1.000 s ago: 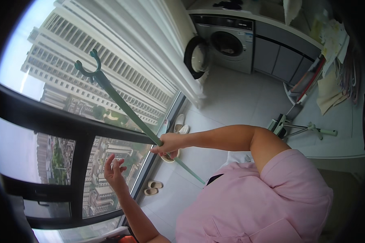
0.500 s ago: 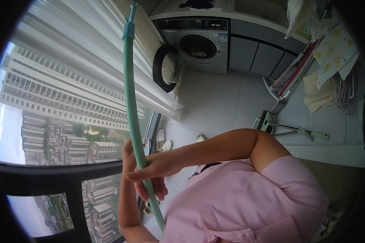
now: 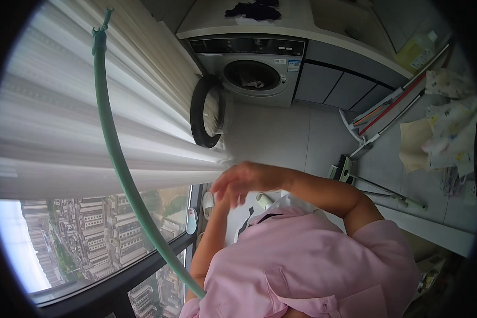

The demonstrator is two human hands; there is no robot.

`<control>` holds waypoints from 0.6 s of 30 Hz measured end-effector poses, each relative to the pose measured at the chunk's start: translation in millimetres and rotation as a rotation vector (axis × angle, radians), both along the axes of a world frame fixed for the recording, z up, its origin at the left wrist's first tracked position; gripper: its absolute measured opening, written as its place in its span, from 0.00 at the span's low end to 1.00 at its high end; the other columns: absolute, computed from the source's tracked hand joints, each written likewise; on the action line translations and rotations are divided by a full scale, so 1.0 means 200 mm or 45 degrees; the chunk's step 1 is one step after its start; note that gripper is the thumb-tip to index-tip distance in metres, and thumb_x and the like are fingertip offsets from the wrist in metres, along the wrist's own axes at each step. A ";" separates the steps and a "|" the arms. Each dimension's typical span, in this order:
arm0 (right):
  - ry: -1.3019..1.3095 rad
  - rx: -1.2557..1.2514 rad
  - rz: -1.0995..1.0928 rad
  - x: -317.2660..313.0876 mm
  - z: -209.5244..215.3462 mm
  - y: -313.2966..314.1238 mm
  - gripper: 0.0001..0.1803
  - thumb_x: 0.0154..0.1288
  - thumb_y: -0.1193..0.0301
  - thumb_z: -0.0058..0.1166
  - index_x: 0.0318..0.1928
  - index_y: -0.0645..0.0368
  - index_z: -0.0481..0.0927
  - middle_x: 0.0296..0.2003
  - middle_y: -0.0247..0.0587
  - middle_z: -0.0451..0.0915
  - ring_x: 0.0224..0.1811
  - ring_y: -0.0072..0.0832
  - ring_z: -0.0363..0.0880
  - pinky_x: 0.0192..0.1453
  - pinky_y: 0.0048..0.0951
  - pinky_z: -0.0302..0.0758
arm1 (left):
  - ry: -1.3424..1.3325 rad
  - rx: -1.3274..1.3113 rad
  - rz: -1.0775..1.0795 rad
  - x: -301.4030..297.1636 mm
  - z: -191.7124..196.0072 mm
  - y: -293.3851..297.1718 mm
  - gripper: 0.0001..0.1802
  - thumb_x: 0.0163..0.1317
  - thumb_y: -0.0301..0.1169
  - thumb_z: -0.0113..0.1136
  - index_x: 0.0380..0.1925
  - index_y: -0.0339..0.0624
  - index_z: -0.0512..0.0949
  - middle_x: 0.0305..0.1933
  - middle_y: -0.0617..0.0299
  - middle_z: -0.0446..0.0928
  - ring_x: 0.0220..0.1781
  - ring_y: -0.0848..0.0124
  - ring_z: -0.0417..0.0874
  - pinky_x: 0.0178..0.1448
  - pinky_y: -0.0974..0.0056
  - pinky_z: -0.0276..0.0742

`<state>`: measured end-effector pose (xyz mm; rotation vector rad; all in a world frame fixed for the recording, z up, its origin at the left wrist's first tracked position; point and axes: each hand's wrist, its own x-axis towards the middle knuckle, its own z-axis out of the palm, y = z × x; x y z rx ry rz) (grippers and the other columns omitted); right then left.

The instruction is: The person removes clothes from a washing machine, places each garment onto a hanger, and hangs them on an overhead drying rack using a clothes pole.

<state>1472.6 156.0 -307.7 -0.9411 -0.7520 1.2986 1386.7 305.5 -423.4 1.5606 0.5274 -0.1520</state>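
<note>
Nearest, the green pole (image 3: 123, 168) drops its lower end behind the pink shirt (image 3: 312, 265), close to the left forearm (image 3: 209, 249). That forearm rises toward the right hand (image 3: 246, 180). The right hand hangs above the chest with fingers loosely bent and a little spread, pinching nothing and well apart from the shaft. The left hand is hidden behind it, so I cannot tell whether it grips.

A pole this long seems to need a firm hold low on the shaft and a second hand higher up to steady it, with the tip kept off the fabric.

The pole is thin and pale green. It bows up across the window (image 3: 90, 238) and the white curtain (image 3: 63, 106), and ends in a small hook (image 3: 105, 18). Farther off stands a washing machine (image 3: 254, 69) with its round door (image 3: 204, 111) swung open
</note>
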 end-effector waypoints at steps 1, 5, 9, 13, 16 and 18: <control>0.013 -0.054 -0.091 0.11 -0.10 -0.03 0.23 0.67 0.58 0.49 0.56 0.58 0.73 0.45 0.38 0.78 0.36 0.24 0.81 0.41 0.25 0.78 | -0.033 0.045 -0.012 0.10 0.02 0.06 0.13 0.65 0.32 0.54 0.46 0.36 0.76 0.39 0.58 0.79 0.37 0.74 0.81 0.35 0.72 0.75; 0.162 -0.299 -0.343 0.62 -0.57 -0.14 0.24 0.67 0.53 0.49 0.53 0.59 0.75 0.43 0.36 0.78 0.36 0.24 0.80 0.39 0.25 0.78 | -0.077 0.088 0.118 0.51 0.04 0.16 0.14 0.65 0.31 0.53 0.46 0.35 0.76 0.42 0.59 0.79 0.38 0.72 0.82 0.36 0.72 0.75; 0.272 -0.656 -0.527 1.20 -0.97 -0.24 0.23 0.67 0.53 0.50 0.51 0.58 0.76 0.43 0.35 0.78 0.37 0.23 0.80 0.38 0.25 0.78 | -0.014 0.074 0.182 0.95 -0.02 0.09 0.12 0.65 0.30 0.52 0.46 0.35 0.76 0.42 0.60 0.79 0.38 0.73 0.82 0.35 0.72 0.75; 0.263 -0.910 -0.705 1.81 -1.36 -0.33 0.21 0.67 0.57 0.51 0.53 0.57 0.75 0.44 0.33 0.78 0.38 0.23 0.78 0.38 0.24 0.77 | 0.081 0.039 0.118 1.37 -0.12 -0.07 0.12 0.65 0.30 0.53 0.44 0.36 0.77 0.40 0.63 0.79 0.37 0.73 0.82 0.35 0.72 0.75; 0.149 -1.146 -0.686 2.26 -1.76 -0.28 0.20 0.65 0.58 0.53 0.52 0.55 0.77 0.45 0.34 0.78 0.38 0.22 0.78 0.36 0.25 0.77 | 0.265 0.168 0.097 1.64 -0.18 -0.15 0.12 0.65 0.32 0.53 0.43 0.36 0.77 0.40 0.59 0.80 0.38 0.72 0.83 0.38 0.71 0.77; 0.036 -1.181 -0.619 2.54 -2.01 -0.23 0.20 0.64 0.58 0.54 0.52 0.54 0.77 0.46 0.34 0.78 0.39 0.22 0.78 0.35 0.25 0.77 | 0.292 0.252 0.101 1.73 -0.30 -0.18 0.12 0.64 0.31 0.54 0.43 0.36 0.77 0.38 0.57 0.81 0.39 0.69 0.84 0.41 0.68 0.78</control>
